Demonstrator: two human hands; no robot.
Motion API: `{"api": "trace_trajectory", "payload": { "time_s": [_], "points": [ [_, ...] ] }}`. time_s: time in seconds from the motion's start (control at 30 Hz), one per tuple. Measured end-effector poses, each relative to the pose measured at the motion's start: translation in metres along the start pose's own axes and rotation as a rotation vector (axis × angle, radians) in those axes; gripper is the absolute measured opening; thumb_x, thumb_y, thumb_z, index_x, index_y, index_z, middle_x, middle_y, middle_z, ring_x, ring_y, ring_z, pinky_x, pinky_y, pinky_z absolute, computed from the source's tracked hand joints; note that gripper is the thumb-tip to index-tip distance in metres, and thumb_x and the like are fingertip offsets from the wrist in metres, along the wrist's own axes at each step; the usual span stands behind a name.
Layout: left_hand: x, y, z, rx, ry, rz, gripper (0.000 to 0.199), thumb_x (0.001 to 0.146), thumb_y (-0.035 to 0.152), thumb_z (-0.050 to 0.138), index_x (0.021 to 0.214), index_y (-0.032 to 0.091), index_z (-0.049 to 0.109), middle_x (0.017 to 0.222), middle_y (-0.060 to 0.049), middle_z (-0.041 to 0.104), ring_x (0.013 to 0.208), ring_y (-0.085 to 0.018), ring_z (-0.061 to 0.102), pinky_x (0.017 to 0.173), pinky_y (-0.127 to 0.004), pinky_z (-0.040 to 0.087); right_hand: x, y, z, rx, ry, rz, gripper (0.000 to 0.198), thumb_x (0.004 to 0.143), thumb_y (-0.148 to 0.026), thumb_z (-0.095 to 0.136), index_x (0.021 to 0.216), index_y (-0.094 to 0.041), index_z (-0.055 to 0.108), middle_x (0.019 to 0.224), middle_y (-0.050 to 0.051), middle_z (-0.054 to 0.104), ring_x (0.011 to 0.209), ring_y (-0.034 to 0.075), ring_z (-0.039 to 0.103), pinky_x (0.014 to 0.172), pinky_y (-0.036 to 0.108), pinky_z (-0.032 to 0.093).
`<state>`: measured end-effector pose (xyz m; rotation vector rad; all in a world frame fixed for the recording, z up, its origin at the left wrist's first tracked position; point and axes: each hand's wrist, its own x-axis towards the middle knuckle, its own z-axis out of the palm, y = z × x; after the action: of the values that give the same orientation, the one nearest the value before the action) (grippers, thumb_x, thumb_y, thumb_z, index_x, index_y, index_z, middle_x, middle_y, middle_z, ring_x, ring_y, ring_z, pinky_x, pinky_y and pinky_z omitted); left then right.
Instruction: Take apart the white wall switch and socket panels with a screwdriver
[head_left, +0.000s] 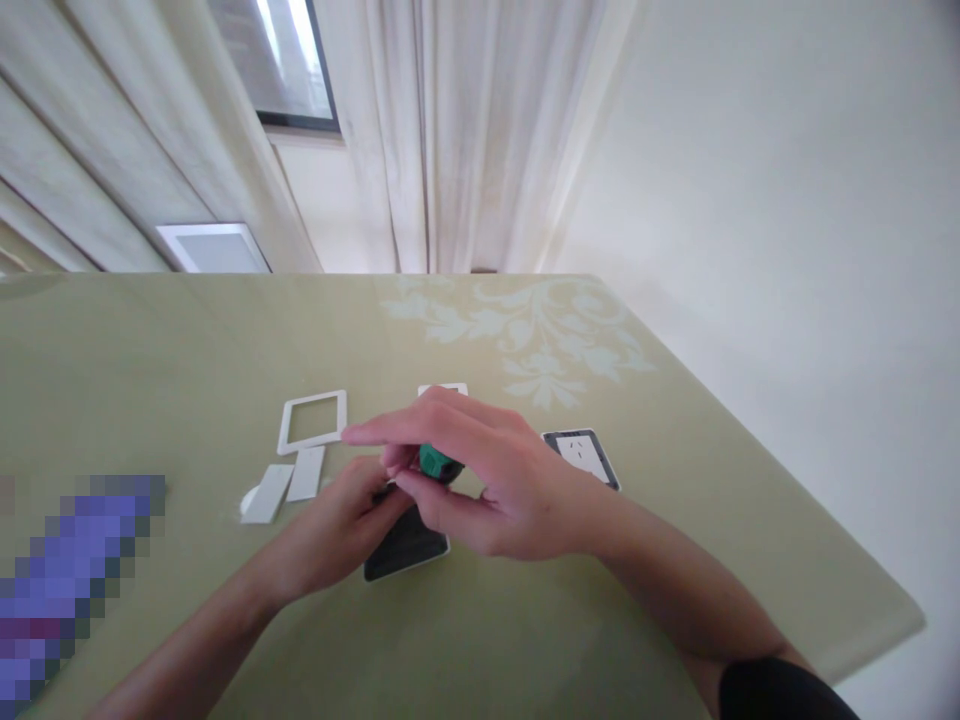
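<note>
My right hand [495, 470] is closed around a green and black screwdriver [439, 463]; only its handle end shows, and the shaft and tip are hidden. The index finger stretches out to the left over my left hand [349, 520]. Under the two hands is a dark wall panel [405, 548] with a thin white edge, tilted slightly on the table. My left hand grips its upper left part, its fingertips partly covered by my right hand. Beyond the hands, a white-edged plate [444, 388] is mostly hidden.
The green-covered table [187, 350] holds a white frame [343, 410] and small white covers [306, 473] on the left. A wall socket [583, 455] with a dark border lies right of my right wrist. A pixelated purple object [75, 570] is at far left. Curtains and a wall stand behind.
</note>
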<state>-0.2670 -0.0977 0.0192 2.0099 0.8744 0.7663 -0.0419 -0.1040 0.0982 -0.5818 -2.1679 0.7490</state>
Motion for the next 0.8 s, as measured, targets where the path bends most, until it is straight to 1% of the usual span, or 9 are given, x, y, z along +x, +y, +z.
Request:
{"api": "trace_trajectory", "payload": {
  "time_s": [0.1, 0.17, 0.27, 0.4, 0.5, 0.57, 0.63, 0.7, 0.8],
  "points": [
    [0.0, 0.002, -0.003, -0.032, -0.076, 0.028, 0.019, 0.105, 0.027, 0.057, 0.101, 0.023, 0.075, 0.098, -0.001, 0.083, 0.093, -0.021, 0.08, 0.083, -0.028, 0.067, -0.001, 0.001, 0.001, 0.008, 0.008, 0.004, 0.038, 0.11, -0.011, 0.055, 0.146, -0.021, 0.064, 0.115, 0.003, 0.075, 0.111, 0.014, 0.072, 0.106, 0.029, 0.058],
    [0.0, 0.002, -0.004, -0.064, -0.097, 0.03, 0.019, 0.105, 0.027, 0.058, 0.1, 0.023, 0.076, 0.099, -0.001, 0.083, 0.093, -0.02, 0.079, 0.084, -0.028, 0.067, -0.001, 0.001, 0.001, 0.02, 0.008, -0.003, 0.039, 0.109, -0.01, 0.057, 0.147, -0.018, 0.064, 0.117, 0.005, 0.074, 0.112, 0.014, 0.072, 0.107, 0.029, 0.057],
    [0.001, 0.0, 0.0, -0.105, -0.072, 0.004, 0.02, 0.106, 0.026, 0.056, 0.1, 0.023, 0.076, 0.101, -0.001, 0.083, 0.097, -0.021, 0.079, 0.086, -0.029, 0.066, -0.001, 0.001, 0.002, 0.034, 0.016, 0.006, 0.041, 0.106, -0.009, 0.063, 0.145, -0.018, 0.065, 0.117, 0.005, 0.076, 0.11, 0.015, 0.072, 0.105, 0.03, 0.058],
    [0.003, -0.002, 0.008, -0.113, -0.011, -0.085, 0.012, 0.1, 0.027, 0.067, 0.093, 0.021, 0.074, 0.09, 0.0, 0.079, 0.087, -0.021, 0.076, 0.077, -0.028, 0.064, -0.001, 0.001, 0.003, 0.073, 0.031, 0.012, 0.039, 0.106, -0.012, 0.064, 0.143, -0.023, 0.064, 0.113, 0.002, 0.077, 0.108, 0.015, 0.073, 0.102, 0.031, 0.059],
    [0.004, 0.003, 0.006, -0.16, -0.002, -0.096, 0.008, 0.095, 0.028, 0.074, 0.098, 0.021, 0.072, 0.097, 0.0, 0.08, 0.092, -0.022, 0.076, 0.08, -0.029, 0.064, -0.001, 0.001, 0.003, 0.078, 0.031, -0.004, 0.038, 0.105, -0.013, 0.066, 0.143, -0.02, 0.065, 0.111, 0.002, 0.077, 0.108, 0.015, 0.073, 0.103, 0.029, 0.058],
    [0.003, 0.008, 0.001, -0.195, -0.099, -0.068, 0.01, 0.1, 0.031, 0.07, 0.104, 0.022, 0.073, 0.106, -0.001, 0.081, 0.1, -0.022, 0.076, 0.086, -0.03, 0.064, -0.002, 0.002, 0.003, 0.068, 0.033, 0.003, 0.039, 0.105, -0.015, 0.065, 0.144, -0.021, 0.065, 0.11, 0.002, 0.076, 0.104, 0.014, 0.073, 0.102, 0.027, 0.058],
    [0.002, 0.01, -0.003, -0.181, -0.175, -0.052, 0.017, 0.107, 0.032, 0.061, 0.101, 0.023, 0.075, 0.106, 0.0, 0.082, 0.1, -0.021, 0.076, 0.087, -0.029, 0.063, -0.002, 0.003, 0.004, 0.059, 0.035, 0.004, 0.039, 0.106, -0.016, 0.066, 0.145, -0.022, 0.064, 0.111, 0.002, 0.075, 0.103, 0.013, 0.073, 0.101, 0.028, 0.059],
    [0.002, 0.009, -0.005, -0.15, -0.185, -0.051, 0.027, 0.11, 0.031, 0.055, 0.094, 0.022, 0.075, 0.101, 0.0, 0.082, 0.095, -0.02, 0.076, 0.083, -0.027, 0.062, -0.002, 0.003, 0.004, 0.059, 0.044, -0.005, 0.038, 0.107, -0.016, 0.066, 0.144, -0.022, 0.063, 0.111, 0.002, 0.075, 0.104, 0.014, 0.073, 0.102, 0.029, 0.059],
    [0.002, 0.007, -0.001, -0.157, -0.163, -0.053, 0.028, 0.11, 0.03, 0.054, 0.096, 0.021, 0.076, 0.101, 0.0, 0.083, 0.094, -0.02, 0.076, 0.084, -0.028, 0.062, -0.002, 0.002, 0.004, 0.074, 0.052, 0.027, 0.037, 0.105, -0.015, 0.068, 0.141, -0.024, 0.065, 0.11, 0.002, 0.075, 0.104, 0.014, 0.074, 0.101, 0.029, 0.06]
  ]
}}
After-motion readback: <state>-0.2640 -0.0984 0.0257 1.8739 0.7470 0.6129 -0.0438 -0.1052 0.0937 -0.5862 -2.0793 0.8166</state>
